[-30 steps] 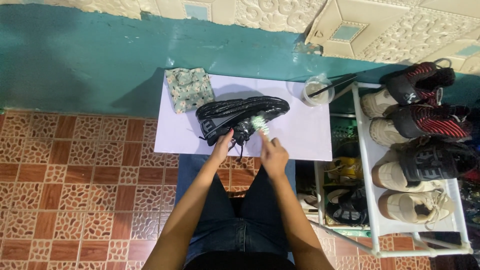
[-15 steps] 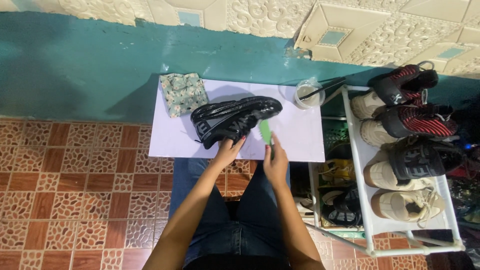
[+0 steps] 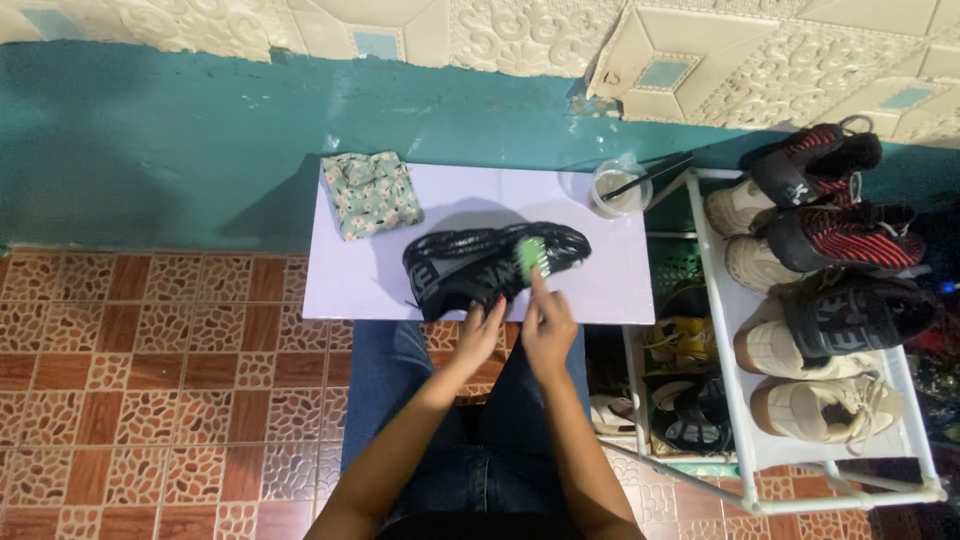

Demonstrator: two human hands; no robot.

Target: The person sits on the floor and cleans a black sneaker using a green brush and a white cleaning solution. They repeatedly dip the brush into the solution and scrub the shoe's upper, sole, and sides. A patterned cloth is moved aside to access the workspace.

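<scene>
A black sneaker (image 3: 470,265) lies on its side on a small pale lilac table (image 3: 370,280). My left hand (image 3: 482,328) grips the sneaker at its near edge, by the heel end. My right hand (image 3: 549,328) holds a green brush (image 3: 529,256) whose head rests on the upper of the sneaker. Both forearms reach forward from my lap over dark jeans.
A folded floral cloth (image 3: 374,194) lies at the table's back left. A clear cup (image 3: 620,188) with a stick in it stands at the back right. A white shoe rack (image 3: 830,450) with several pairs of shoes stands to the right. A teal wall is behind; patterned tiles cover the floor.
The green brush has swung from beside the sneaker back onto its upper. My left hand stays on the shoe. The view has shifted slightly.
</scene>
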